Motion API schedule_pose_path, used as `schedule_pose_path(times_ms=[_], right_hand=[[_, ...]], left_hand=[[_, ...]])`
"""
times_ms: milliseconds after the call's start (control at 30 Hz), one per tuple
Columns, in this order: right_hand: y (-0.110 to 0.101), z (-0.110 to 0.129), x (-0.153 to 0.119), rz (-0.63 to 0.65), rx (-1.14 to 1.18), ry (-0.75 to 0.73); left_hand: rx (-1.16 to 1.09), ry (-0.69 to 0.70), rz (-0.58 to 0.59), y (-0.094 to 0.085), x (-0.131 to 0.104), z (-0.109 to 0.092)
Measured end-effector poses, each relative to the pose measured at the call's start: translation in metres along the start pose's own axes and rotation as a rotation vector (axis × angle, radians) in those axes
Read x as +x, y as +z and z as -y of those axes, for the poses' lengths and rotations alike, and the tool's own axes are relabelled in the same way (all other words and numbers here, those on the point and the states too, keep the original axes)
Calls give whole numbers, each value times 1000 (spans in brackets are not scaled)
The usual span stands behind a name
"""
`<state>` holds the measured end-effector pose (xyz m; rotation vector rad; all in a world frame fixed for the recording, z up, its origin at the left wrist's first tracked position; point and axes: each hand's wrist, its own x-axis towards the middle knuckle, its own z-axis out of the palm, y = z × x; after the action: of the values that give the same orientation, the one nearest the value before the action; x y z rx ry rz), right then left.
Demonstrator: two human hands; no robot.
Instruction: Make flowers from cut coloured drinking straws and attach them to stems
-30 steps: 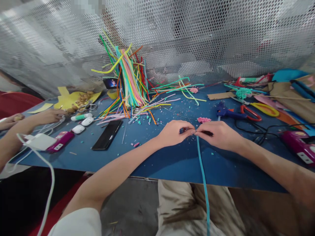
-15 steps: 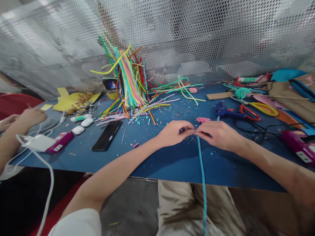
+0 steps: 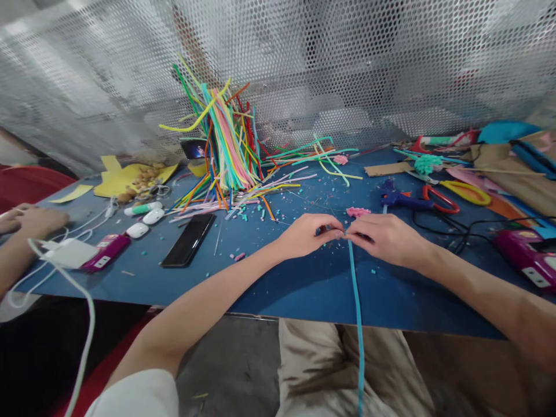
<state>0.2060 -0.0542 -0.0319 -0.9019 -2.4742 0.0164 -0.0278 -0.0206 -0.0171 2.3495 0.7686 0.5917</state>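
A long teal pipe cleaner (image 3: 356, 301) hangs from my fingertips over the table's front edge and down past my lap. My right hand (image 3: 384, 238) pinches its upper end between thumb and fingers. Facing it, my left hand (image 3: 310, 234) is closed in a pinch at the same end, the tips of both hands almost touching. The very end of the stem is hidden between the fingers. Just behind my hands lies a pink fuzzy piece (image 3: 358, 212). Small teal and pink clippings are scattered on the blue table (image 3: 304, 289) around them.
A bundle of coloured pipe cleaners (image 3: 228, 139) stands at the back. A black phone (image 3: 188, 240) lies to the left. To the right are a blue glue gun (image 3: 403, 198), scissors (image 3: 467, 192), a black cord and a purple power strip (image 3: 527, 258). Another person's hands (image 3: 41, 221) are at far left.
My hands and the teal pipe cleaner stay almost in place. At far left the other person's hand has shifted left, and a yellow paper beside it shows larger.
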Motion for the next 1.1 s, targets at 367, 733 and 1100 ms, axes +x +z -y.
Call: schedule_pose_path(times_ms=[367,733,1100], right_hand=[[0,0,0,-13,3,1],[4,-3,-2,15,18,8],[1,3,-1,-37,-19,-40]], left_hand=[[-55,-51,-56,2,-1,1],[-107,-50,-2,4,0,7],[-91,-8,-48,0,-1,-3]])
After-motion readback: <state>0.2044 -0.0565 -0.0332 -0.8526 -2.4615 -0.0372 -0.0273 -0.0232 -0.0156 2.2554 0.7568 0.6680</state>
